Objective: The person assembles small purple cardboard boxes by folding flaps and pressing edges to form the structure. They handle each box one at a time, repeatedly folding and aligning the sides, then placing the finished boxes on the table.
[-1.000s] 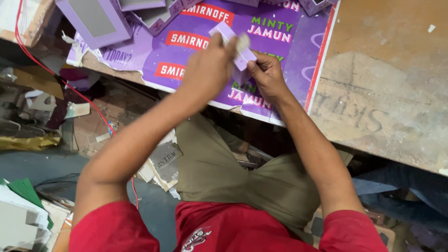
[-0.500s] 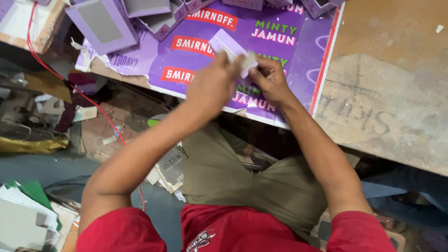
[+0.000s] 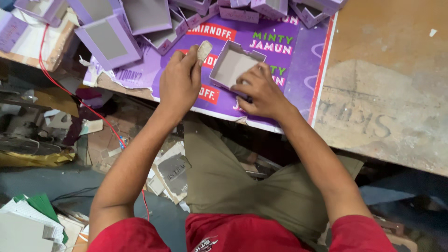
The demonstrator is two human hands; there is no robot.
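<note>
Now your right hand (image 3: 261,91) presses flat, fingers spread, on the small open box (image 3: 233,65) over the purple sheet (image 3: 261,42); your left hand (image 3: 179,84) pinches a pale wad (image 3: 204,49) at ten o'clock. Steady the box, wipe evenly.

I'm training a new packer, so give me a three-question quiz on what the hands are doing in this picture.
1. True or false: the left hand holds a pair of scissors.
2. Which hand touches the small open purple box? A. left B. right C. neither
3. What colour is the printed sheet under that box?

Key:
1. False: it pinches a small pale wad.
2. B, the right hand rests on its rim.
3. Purple.
</note>
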